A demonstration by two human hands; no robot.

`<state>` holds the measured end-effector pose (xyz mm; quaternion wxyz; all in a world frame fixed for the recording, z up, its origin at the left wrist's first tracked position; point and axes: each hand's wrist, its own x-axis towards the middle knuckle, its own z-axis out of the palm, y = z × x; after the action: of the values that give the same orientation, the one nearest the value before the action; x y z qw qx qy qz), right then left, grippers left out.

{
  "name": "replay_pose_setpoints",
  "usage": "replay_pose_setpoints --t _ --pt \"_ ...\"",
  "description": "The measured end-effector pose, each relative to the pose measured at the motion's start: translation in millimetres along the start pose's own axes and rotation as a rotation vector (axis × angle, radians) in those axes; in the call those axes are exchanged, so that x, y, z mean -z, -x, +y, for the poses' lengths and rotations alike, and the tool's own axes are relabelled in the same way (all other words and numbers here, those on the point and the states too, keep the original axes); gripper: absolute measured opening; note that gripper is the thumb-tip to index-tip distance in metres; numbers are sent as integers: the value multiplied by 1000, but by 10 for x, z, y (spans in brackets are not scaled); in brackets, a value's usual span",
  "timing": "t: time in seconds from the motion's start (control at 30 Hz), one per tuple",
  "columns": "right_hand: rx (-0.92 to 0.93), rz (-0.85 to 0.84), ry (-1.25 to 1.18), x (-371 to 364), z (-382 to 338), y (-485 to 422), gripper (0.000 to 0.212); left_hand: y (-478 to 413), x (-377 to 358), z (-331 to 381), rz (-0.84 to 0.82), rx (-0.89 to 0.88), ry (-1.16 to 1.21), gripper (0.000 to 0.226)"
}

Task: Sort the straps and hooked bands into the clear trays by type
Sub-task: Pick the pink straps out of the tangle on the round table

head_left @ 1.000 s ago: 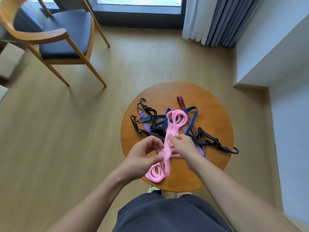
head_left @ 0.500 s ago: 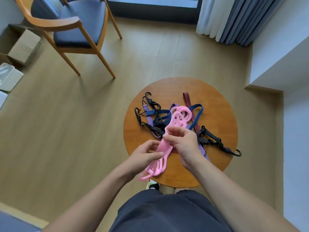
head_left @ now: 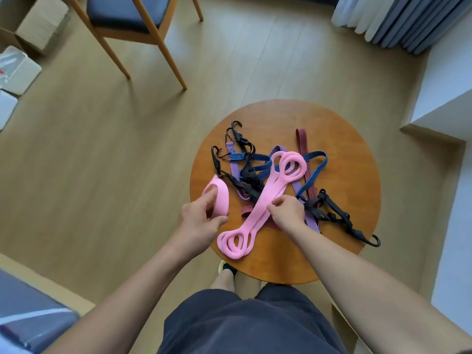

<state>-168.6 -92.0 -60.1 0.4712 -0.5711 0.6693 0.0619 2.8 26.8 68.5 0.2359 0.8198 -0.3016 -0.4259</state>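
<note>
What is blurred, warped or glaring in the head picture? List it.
Head view: the wide lens bows the pale wooden floor and white wall; the blue-grey object bottom left is smeared; the round wooden table and long pink ring-ended strap are sharp; soft daylight, no harsh glare.

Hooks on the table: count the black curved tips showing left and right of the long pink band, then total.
Left of the long pink band: 2, far hook, left hook
Right of it: 1, near hook
Total: 3
</note>
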Motion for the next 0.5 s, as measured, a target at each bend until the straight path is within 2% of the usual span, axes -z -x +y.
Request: replay_pose_setpoints --t 0.07,0.13,0.2,0.23,0.3,0.37,0.43,0.5 --pt "-52 -14 55 -160 -64 -137 37 4 50 -62 50 -11 -56 45" --pt "-128 16 103 -238 -154 -215 46 8 81 -79 83 -24 -93 64" --pt "-181 28 144 -242 -246 -251 40 5 97 -87 116 1 -88 90" --pt "-209 40 134 -226 -272 -252 37 -2 100 -109 127 18 -88 95" --pt "-243 60 90 -197 -252 -242 34 -38 121 -126 145 5 -97 85" --pt "-239 58 75 -181 -218 -191 33 -72 144 -136 184 -47 -92 57" --pt "-241 46 75 -211 -194 -161 38 -79 153 -119 225 -104 -110 35" --pt "-248 50 83 -256 -217 -165 48 -81 153 -93 252 -142 -145 24"
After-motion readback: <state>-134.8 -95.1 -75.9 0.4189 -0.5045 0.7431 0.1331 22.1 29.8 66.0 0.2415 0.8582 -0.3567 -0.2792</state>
